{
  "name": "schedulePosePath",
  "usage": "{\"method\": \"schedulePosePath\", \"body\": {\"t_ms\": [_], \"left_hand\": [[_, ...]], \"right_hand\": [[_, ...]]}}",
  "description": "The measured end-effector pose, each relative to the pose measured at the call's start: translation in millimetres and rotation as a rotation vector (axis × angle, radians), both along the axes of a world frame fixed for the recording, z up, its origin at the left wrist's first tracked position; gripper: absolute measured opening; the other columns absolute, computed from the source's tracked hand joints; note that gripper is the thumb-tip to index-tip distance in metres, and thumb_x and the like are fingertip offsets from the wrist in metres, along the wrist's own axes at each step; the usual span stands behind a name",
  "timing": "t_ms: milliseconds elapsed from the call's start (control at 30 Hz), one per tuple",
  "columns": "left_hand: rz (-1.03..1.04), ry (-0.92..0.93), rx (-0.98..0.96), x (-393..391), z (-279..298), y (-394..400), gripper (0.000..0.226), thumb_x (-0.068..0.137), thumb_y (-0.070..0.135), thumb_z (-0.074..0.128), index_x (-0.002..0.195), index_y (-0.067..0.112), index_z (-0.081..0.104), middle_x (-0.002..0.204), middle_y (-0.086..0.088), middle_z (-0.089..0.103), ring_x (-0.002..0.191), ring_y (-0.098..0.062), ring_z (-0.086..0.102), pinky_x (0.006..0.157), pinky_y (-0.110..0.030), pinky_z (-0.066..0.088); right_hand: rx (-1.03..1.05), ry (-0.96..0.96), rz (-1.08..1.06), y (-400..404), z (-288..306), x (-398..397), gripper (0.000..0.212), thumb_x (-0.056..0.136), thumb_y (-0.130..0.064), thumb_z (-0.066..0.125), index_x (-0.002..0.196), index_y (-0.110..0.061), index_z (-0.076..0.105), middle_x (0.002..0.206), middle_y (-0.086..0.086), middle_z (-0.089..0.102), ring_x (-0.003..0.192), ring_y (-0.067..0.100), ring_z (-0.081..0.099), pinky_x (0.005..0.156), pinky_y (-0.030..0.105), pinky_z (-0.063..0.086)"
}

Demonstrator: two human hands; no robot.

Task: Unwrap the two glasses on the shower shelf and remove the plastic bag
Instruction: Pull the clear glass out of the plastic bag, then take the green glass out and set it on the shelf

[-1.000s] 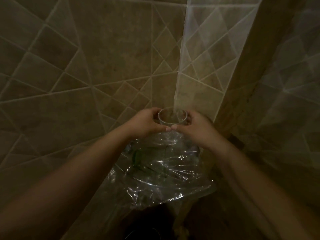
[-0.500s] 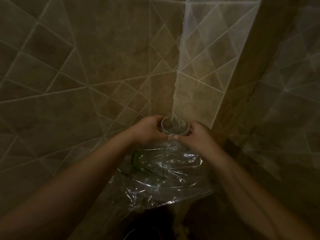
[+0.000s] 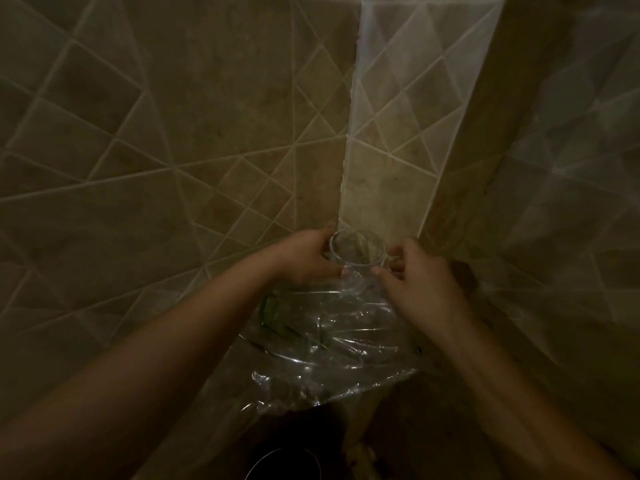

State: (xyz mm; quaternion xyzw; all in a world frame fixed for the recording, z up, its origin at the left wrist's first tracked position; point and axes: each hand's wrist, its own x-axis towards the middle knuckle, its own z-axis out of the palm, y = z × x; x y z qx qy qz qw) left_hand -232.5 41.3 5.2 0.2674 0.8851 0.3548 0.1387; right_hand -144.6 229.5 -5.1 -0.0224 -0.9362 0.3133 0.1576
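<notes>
We grasp the clear glass (image 3: 356, 252) with left hand (image 3: 304, 259) and right hand (image 3: 415, 282); brittle, slick (plastic bag (image 3: 332, 341) limp): take its sides.

Green glass (image 3: 277, 315) blurred under plastic bag (image 3: 332, 355); shelf hidden.

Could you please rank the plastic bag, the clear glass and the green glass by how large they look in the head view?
1. plastic bag, clearly largest.
2 and 3. clear glass and green glass: unsure, since the green one is partly hidden by the forearm and the bag.
</notes>
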Motion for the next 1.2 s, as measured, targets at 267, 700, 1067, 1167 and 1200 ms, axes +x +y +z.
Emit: {"method": "schedulePosePath", "body": {"t_ms": [267,700,1067,1167,1200], "left_hand": [[0.255,0.15,0.236,51,22,-50,0.07,0.085,0.034,0.066,0.145,0.02,0.034,0.145,-0.003,0.047,0.13,-0.013,0.044,0.108,-0.039,0.038],[0.183,0.311,-0.135,125,-52,-69,0.107,0.07,0.078,0.041,0.153,0.021,0.003,0.161,-0.001,0.014,0.144,-0.018,0.02,0.116,-0.041,0.022],[0.134,0.524,-0.377,128,-70,-73,0.098,0.076,0.081,0.028,0.152,0.023,0.007,0.157,-0.003,0.029,0.141,-0.02,0.027,0.112,-0.04,0.021],[0.142,0.489,-0.368,132,-72,-76,0.101,0.075,0.083,0.024,0.15,0.025,-0.011,0.162,-0.002,0.004,0.147,-0.017,0.004,0.118,-0.042,0.009],[0.139,0.485,-0.351,134,-73,-77,0.1,0.075,0.082,0.025,0.149,0.028,-0.016,0.162,-0.001,-0.001,0.147,-0.016,-0.002,0.118,-0.043,0.007]], "right_hand": [[-0.067,0.161,0.088,14,11,49,0.01,0.081,-0.028,0.067,0.076,-0.036,0.062,0.071,-0.011,0.069,0.066,0.001,0.063,0.062,0.029,0.054],[-0.492,-0.441,0.376,-27,-1,61,0.005,0.086,-0.02,0.067,0.088,-0.016,0.07,0.082,0.012,0.072,0.062,0.017,0.066,0.053,0.028,0.053],[-0.443,-0.33,0.322,-41,-8,65,0.012,0.086,-0.015,0.066,0.076,-0.007,0.068,0.07,0.013,0.067,0.061,0.024,0.061,0.063,0.037,0.05],[-0.29,-0.242,0.243,-12,4,81,0.013,0.082,-0.016,0.07,0.07,-0.021,0.068,0.067,-0.004,0.066,0.062,0.007,0.057,0.062,0.026,0.044],[-0.232,-0.199,0.195,-1,10,87,0.014,0.081,-0.018,0.071,0.069,-0.024,0.068,0.068,-0.006,0.068,0.063,0.006,0.06,0.062,0.023,0.044]]}}
